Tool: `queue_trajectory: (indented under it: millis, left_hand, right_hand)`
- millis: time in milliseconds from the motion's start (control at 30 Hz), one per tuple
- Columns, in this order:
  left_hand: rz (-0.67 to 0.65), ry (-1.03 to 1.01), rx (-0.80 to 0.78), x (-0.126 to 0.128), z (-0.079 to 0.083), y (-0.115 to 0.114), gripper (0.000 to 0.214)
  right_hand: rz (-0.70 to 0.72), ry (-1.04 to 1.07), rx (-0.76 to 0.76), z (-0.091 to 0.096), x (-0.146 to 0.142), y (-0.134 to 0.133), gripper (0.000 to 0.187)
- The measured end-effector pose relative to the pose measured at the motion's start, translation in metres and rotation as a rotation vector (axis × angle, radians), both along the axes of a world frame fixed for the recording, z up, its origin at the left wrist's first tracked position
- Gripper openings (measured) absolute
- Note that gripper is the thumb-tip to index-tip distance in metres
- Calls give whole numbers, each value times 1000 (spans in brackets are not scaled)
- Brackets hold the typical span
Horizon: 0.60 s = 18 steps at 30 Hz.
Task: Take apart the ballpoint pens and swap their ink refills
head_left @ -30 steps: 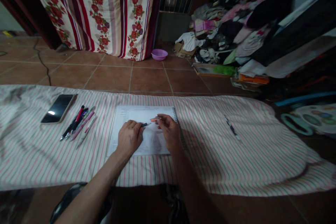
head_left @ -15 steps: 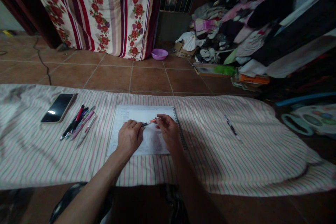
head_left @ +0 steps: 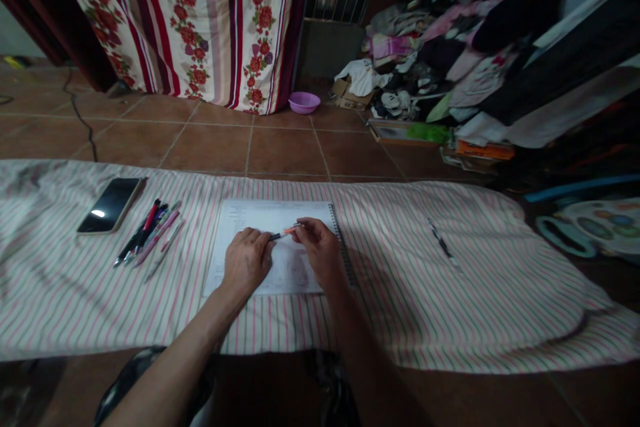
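Over an open spiral notebook (head_left: 280,210), my left hand (head_left: 247,259) pinches a dark pen piece (head_left: 275,237) whose end points right. My right hand (head_left: 319,248) is closed on an orange pen piece (head_left: 290,230) between thumb and fingertips. The two pieces lie nearly in line, with a thin pale part between them; I cannot tell whether they are joined. Both hands rest low over the page, which carries printed lines and a faint grey picture. Off to the right, a black-and-white pen (head_left: 442,243) lies alone on the striped cloth (head_left: 390,307).
Left of the notebook lie several pens (head_left: 150,230) in a bunch and a smartphone (head_left: 110,205). Beyond the cloth are a tiled floor, a floral curtain (head_left: 210,27) and a purple basin (head_left: 304,103). Clothes (head_left: 450,60) are piled at the right, near a blue-rimmed plastic item (head_left: 565,237).
The orange piece in my right hand has shifted very slightly left and down, toward the dark piece. My left hand and the things on the cloth look unmoved.
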<state>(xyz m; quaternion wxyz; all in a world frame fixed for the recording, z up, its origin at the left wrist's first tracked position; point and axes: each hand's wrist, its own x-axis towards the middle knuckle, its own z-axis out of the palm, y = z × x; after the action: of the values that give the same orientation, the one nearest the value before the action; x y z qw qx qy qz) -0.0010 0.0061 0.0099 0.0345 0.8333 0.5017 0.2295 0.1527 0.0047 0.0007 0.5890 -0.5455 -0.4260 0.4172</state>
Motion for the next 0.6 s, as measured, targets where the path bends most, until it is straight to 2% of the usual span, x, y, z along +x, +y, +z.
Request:
queue_trajectory:
  millis: [300,533,600]
  left_hand:
    - [0,13,8,0,-2,-1,21]
    - [-5,-26,31,2,-2,-1,22]
    - [37,-38,52,-1,0,1,24]
  right_hand:
    - [50,42,-34,3,1,-2,24]
    - [124,0,-42,-8,-8,-4,23]
    - [123,-26,-20,-7,-10,-5,22]
